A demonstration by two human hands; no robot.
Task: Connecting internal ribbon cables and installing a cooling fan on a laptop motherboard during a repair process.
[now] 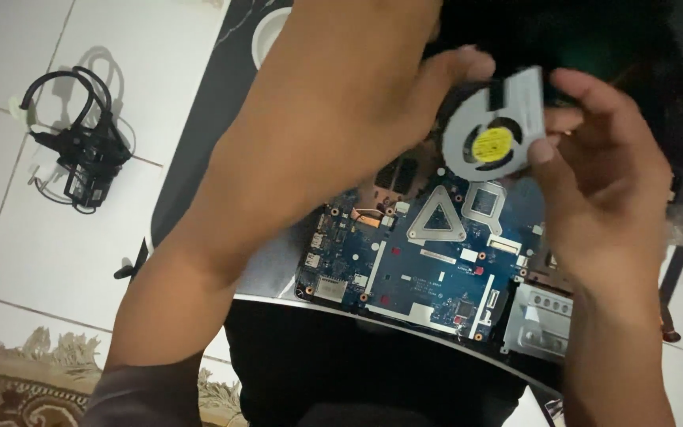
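While nothing on the far left is being touched, a black power adapter (88, 162) with its looped cable lies on the white tiled floor (9, 237), and a fringed patterned rug (25, 383) shows at the bottom corner. Beside them a dark round-edged table (199, 134) carries an opened laptop, its blue circuit board (420, 269) bare, with a grey triangular bracket (436, 217) on it and a silver metal drive cage (539, 320) at its right end. Reaching across from the lower left, the left hand (357, 103) meets the grey cooling fan (493, 130) with its thumb on the fan's upper left edge; the other fingers are hidden behind the hand, so the grip looks closed on the fan but only the thumb contact is plain. That fan, with a yellow round label at its hub, is held up above the board's upper part. On the right, the right hand (610, 178) pinches the fan's right edge between fingertips and thumb.
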